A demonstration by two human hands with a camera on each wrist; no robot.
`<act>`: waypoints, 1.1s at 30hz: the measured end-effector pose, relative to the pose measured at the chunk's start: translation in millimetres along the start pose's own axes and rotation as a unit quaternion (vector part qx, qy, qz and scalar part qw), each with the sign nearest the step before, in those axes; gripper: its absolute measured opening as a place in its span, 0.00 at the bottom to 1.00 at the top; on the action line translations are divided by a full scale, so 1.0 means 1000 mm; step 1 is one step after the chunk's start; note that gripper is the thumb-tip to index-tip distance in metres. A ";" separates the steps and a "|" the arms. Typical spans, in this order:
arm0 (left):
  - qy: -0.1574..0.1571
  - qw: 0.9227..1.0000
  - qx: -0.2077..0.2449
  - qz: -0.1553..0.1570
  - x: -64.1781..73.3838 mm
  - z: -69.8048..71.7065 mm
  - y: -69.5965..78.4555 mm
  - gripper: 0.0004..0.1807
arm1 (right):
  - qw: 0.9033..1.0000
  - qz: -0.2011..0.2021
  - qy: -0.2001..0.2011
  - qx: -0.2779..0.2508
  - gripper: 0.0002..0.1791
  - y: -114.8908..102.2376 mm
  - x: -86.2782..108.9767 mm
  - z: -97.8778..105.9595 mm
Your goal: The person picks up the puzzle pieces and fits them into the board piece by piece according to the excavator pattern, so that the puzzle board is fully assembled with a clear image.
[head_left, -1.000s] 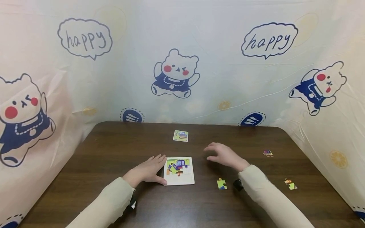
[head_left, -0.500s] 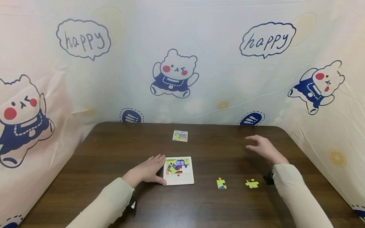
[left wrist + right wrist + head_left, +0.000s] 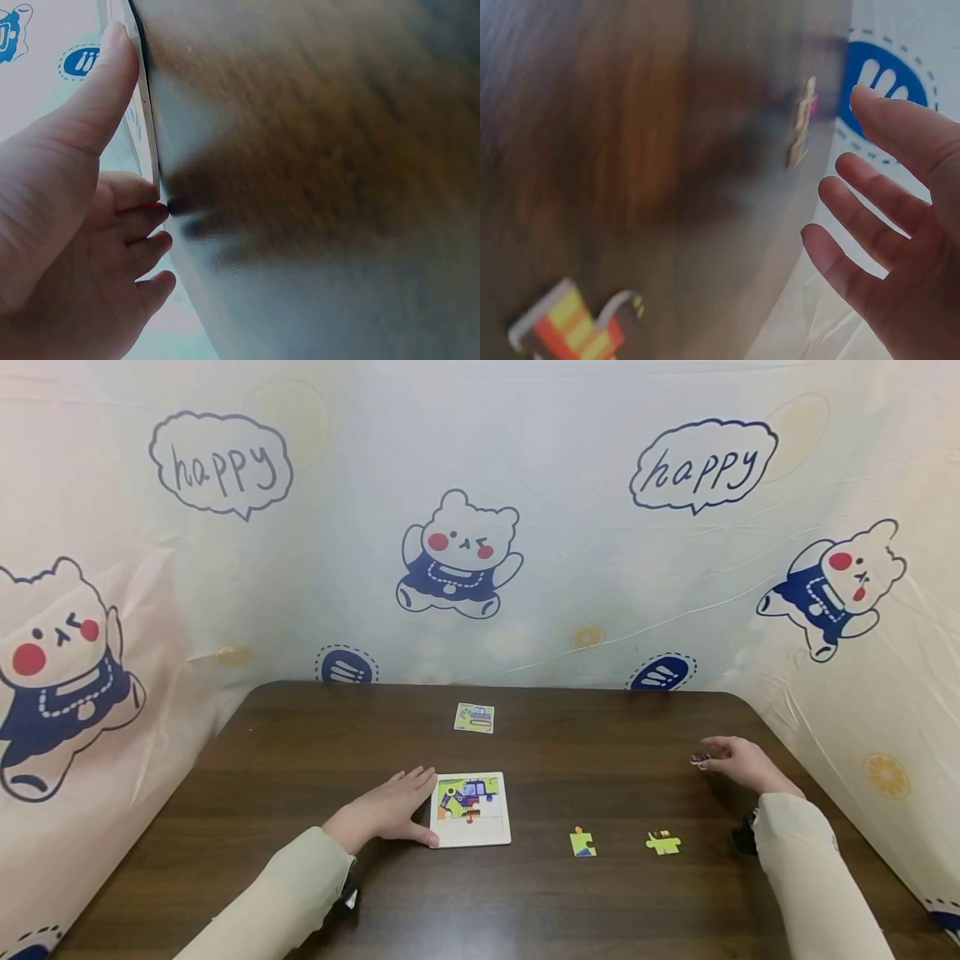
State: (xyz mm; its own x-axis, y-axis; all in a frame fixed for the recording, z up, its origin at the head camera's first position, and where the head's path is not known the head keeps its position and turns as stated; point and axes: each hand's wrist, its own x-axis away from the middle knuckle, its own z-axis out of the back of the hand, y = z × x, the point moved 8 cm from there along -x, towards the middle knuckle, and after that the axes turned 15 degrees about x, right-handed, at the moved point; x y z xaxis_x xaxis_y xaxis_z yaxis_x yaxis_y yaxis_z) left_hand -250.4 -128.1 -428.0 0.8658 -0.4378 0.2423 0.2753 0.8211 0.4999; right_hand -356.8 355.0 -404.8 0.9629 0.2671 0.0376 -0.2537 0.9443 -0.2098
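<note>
My left hand [image 3: 392, 806] rests at the left edge of the white puzzle tray [image 3: 471, 837], thumb and fingers spread along it. Part of a vehicle picture fills the tray's upper area. In the left wrist view, the thumb [image 3: 105, 86] lies along the tray's side. My right hand [image 3: 750, 767] is at a small purple puzzle piece [image 3: 700, 761] at the table's right. In the right wrist view that piece [image 3: 802, 124] lies just off the spread, relaxed fingers [image 3: 862, 217]. A red-and-yellow striped piece [image 3: 574, 322] shows below.
Two green puzzle pieces lie right of the tray: one with a blue corner [image 3: 582, 842], another with knobs [image 3: 663, 842]. A small picture card [image 3: 474, 717] lies near the back of the brown table [image 3: 337, 718]. A printed curtain [image 3: 570, 568] surrounds the table.
My right hand has moved right, from beside the tray to the purple piece. Its arm uncovered the knobbed green piece and now hides the striped one in the head view. My left hand stayed put.
</note>
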 end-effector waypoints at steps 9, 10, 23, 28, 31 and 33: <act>0.000 1.000 -0.009 -0.004 0.001 0.002 0.002 0.53 | 0.998 0.006 -0.050 0.036 0.25 0.013 0.001 -0.010; -0.001 1.000 -0.009 -0.005 0.001 0.001 0.003 0.53 | 0.998 0.007 -0.051 0.037 0.24 0.014 0.001 -0.011; -0.005 1.000 -0.008 0.001 0.000 0.000 0.001 0.53 | 0.998 -0.008 -0.019 0.055 0.13 0.024 -0.002 -0.013; -0.004 1.000 -0.009 -0.002 0.000 0.001 0.001 0.53 | 0.998 0.008 -0.006 0.063 0.11 0.023 -0.001 -0.012; -0.005 1.000 -0.010 -0.003 0.000 0.001 0.002 0.53 | 0.998 0.012 0.000 0.061 0.10 0.023 -0.001 -0.012; -0.005 1.000 -0.009 -0.003 0.000 0.001 0.002 0.53 | 0.998 0.015 0.006 0.057 0.10 0.021 -0.001 -0.012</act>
State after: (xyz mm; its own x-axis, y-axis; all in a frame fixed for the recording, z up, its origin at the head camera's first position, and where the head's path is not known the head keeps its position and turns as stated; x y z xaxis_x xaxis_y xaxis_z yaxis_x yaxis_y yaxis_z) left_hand -250.0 -126.8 -426.3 0.8602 -0.4458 0.2475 0.2879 0.8252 0.4859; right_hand -361.5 372.0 -420.9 0.9558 0.2934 0.0210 -0.2900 0.9519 -0.0988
